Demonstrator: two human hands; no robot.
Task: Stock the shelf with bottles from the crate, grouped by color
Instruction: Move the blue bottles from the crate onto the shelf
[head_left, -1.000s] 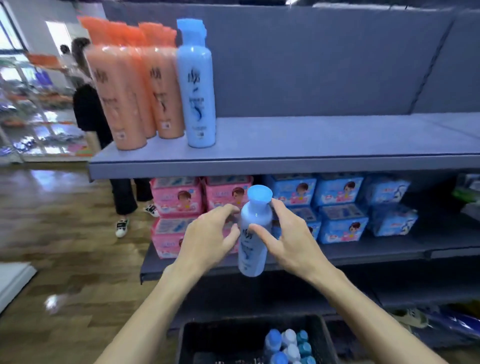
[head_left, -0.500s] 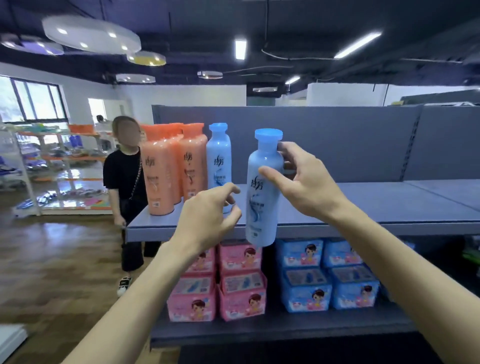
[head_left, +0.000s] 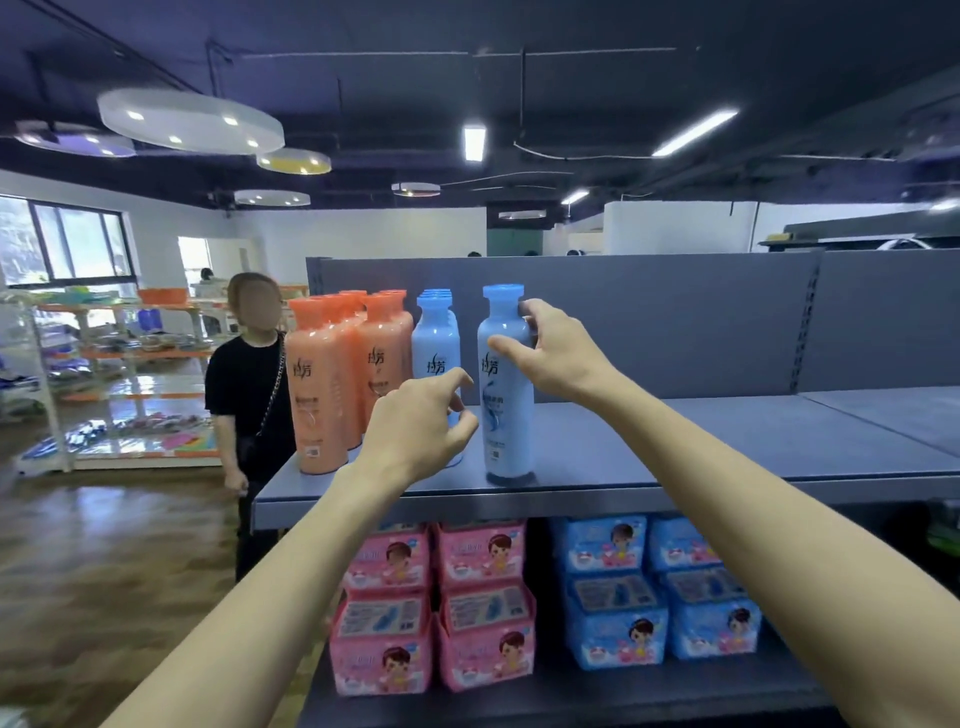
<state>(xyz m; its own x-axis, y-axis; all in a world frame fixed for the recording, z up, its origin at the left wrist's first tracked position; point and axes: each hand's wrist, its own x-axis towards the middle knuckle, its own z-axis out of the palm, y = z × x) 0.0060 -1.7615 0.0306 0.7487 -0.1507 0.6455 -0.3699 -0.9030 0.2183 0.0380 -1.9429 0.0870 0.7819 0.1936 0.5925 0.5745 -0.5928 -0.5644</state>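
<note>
Right hand (head_left: 558, 358) still grips blue bottle (head_left: 506, 384), now standing on shelf (head_left: 675, 452), no longer airborne; left hand (head_left: 423, 423) loosely curled, empty.

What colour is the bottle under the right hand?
Light blue, with a blue cap; the bottle shows clearly in the head view.

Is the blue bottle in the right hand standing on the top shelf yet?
Yes, the blue bottle stands upright on the top shelf, with the right hand gripping its neck.
</note>
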